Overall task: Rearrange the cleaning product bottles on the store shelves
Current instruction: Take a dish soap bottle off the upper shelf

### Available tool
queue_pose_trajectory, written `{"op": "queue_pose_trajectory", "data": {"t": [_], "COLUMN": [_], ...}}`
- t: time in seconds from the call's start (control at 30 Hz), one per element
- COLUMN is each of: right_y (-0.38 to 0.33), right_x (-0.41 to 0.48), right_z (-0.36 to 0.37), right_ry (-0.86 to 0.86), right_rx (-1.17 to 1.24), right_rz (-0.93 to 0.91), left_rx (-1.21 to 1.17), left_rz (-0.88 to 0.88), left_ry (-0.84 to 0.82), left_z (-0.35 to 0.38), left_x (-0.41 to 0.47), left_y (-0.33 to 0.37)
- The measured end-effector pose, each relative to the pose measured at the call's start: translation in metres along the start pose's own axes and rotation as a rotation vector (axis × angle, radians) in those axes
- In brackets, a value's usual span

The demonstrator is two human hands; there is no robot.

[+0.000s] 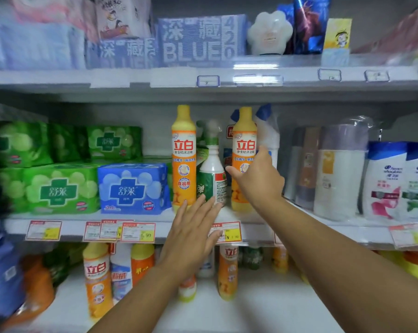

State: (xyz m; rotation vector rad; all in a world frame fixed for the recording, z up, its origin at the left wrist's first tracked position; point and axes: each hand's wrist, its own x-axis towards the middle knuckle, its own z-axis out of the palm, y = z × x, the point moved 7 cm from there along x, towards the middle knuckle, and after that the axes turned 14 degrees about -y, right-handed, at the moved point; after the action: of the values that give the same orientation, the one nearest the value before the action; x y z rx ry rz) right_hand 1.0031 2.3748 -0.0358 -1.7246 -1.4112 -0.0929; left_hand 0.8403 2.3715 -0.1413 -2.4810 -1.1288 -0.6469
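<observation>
- Head view: middle grey metal shelf point(135, 218) at chest height, carrying a short row of cleaning bottles near its centre.
- Left tall orange-and-yellow plastic dish-soap bottle point(184, 155) upright, just right of a blue soft pack of pads point(133, 188).
- White-and-green trigger spray bottle point(211, 169) upright between the two orange bottles, close to both.
- Right tall orange-and-yellow plastic dish-soap bottle point(244, 140) upright, with white angled-neck bottles with blue caps point(266, 131) behind it.
- Right hand point(256, 176) reaching in at the right orange bottle, thumb across its front toward the spray bottle, fingers round its right side; wrapped loosely, firm grip or mere touch impossible to tell.
- Left hand point(193, 231) flat and spread, fingers straight, holding nothing, fingertips up near the foot of the spray bottle and the left orange bottle; contact unclear.
- Green soft packs point(51, 188) stacked at the left of the same shelf; white shampoo bottles point(385, 181) at the right.
- Red-and-yellow price tags point(138, 233) along the shelf edge.
- Lower shelf: more orange and white bottles point(97, 277), blurred.
- Top shelf: pale blue tissue packs point(200, 37).
</observation>
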Motion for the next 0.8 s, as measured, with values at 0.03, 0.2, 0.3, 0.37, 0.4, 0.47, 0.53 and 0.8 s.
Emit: {"op": "queue_pose_trajectory", "data": {"t": [0.03, 0.2, 0.3, 0.37, 0.4, 0.47, 0.53, 0.8], "right_y": [0.002, -0.003, -0.013, -0.018, -0.018, -0.013, 0.001, 0.130], "right_x": [0.002, -0.001, -0.021, -0.040, -0.051, -0.075, -0.104, -0.184], "right_z": [0.004, 0.001, -0.020, -0.036, -0.045, -0.059, -0.062, 0.016], "right_ry": [-0.023, -0.047, -0.039, -0.041, -0.040, -0.047, -0.073, -0.254], "right_rx": [-0.006, 0.063, 0.124, 0.194, 0.231, 0.280, 0.295, 0.305], "right_rz": [0.030, -0.010, -0.156, -0.243, -0.269, -0.289, -0.292, -0.113], "left_rx": [0.000, -0.007, 0.010, -0.004, -0.007, -0.007, -0.002, 0.007], "left_rz": [-0.005, -0.004, -0.010, -0.008, -0.010, -0.018, -0.023, -0.018], "left_ry": [-0.002, 0.007, 0.011, 0.012, 0.014, 0.025, 0.043, 0.057], "left_z": [0.001, 0.002, 0.002, 0.001, 0.001, 0.001, 0.001, 0.006], "left_x": [-0.001, -0.002, -0.003, -0.003, -0.003, -0.005, -0.008, -0.013], "left_y": [-0.001, -0.001, 0.000, 0.001, 0.002, 0.002, 0.002, -0.001]}}
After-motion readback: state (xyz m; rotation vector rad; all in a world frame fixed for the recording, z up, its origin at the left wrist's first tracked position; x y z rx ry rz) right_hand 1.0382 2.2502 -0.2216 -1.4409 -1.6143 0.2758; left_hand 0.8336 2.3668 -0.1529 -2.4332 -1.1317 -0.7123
